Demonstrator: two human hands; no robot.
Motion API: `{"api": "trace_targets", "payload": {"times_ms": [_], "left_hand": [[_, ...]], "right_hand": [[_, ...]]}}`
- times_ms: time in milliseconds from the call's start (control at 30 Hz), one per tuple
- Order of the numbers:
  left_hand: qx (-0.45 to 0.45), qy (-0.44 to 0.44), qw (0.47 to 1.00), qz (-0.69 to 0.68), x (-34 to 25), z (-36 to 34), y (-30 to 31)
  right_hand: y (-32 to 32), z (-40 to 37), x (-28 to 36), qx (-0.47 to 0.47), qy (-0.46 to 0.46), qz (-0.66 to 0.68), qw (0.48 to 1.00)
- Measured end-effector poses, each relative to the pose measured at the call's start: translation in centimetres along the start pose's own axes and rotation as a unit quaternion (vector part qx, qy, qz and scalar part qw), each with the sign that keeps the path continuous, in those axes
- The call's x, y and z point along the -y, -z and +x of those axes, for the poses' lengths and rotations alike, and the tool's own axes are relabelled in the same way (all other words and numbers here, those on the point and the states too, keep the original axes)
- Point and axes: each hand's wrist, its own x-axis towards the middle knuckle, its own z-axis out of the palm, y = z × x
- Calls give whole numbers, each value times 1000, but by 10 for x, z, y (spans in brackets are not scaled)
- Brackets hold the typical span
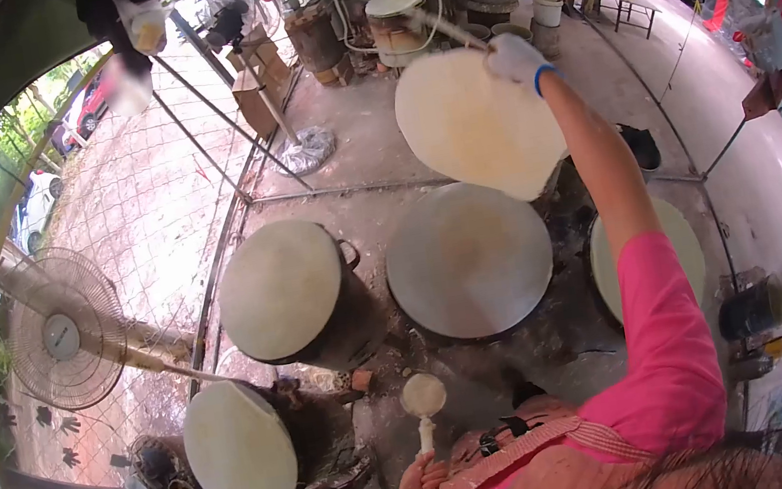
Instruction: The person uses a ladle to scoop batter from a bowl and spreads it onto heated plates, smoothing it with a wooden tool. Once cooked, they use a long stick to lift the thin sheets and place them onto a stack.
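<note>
My right hand [520,61], in a white glove with a blue cuff, is stretched forward with its fingers closed at the upper edge of a large thin pancake [480,130]. A blurred stick [448,28] juts out from the same hand toward the upper left. The pancake is held up past a bare grey round griddle [469,258], partly overlapping its far rim. Low in the view, my bare left hand [426,480] is wrapped round the pale handle of a ladle [424,396], whose round bowl points up, away from me.
Pale-coated griddles [282,291] [240,449] [651,256] stand on drum stoves around me. A fan [66,339] is at the left by the wire fence. More drum stoves [399,26] and a person stand at the back. A metal bar [353,189] crosses the floor ahead.
</note>
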Motion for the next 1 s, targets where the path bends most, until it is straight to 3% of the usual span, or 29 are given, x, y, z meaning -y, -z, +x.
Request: {"api": "trace_targets", "payload": {"times_ms": [33,67,133,200,267,300,333,400,500,600,733,833,900,967,1000], "left_hand": [[-57,-63,996,14,7,9,-9],[-111,-126,985,32,10,23,-22],[-150,-168,974,0,16,41,-41],[-188,-208,959,-30,22,61,-38],[146,-150,969,-131,23,78,-30],[144,-152,969,-130,21,86,-32],[119,-173,971,-115,17,94,-42],[69,-219,970,-82,6,108,-62],[-16,-291,956,-36,-8,118,-92],[-109,-359,927,0,-9,114,-119],[-233,-418,878,25,22,112,-150],[-308,-433,845,52,43,121,-179],[-362,-433,822,79,63,121,-208],[-426,-415,796,111,85,116,-236],[-461,-396,783,131,97,114,-251]], "right_hand": [[10,18,-26,-82,31,13,996],[22,35,-53,-85,32,10,996],[34,57,-114,-174,-64,21,982],[24,62,-191,-203,-123,103,966],[2,40,-239,-239,-158,153,946],[-15,26,-253,-255,-213,233,914],[-59,35,-317,-249,-218,254,909],[-131,22,-382,-301,-301,195,884],[-188,-13,-394,-263,-422,169,851],[-235,-22,-424,-267,-482,157,819],[-209,-17,-418,-277,-474,180,817],[-171,-24,-418,-258,-442,60,857],[-142,-51,-405,-233,-397,132,878],[-101,-98,-368,-170,-355,385,835],[-90,-130,-359,-146,-326,424,832]]}}
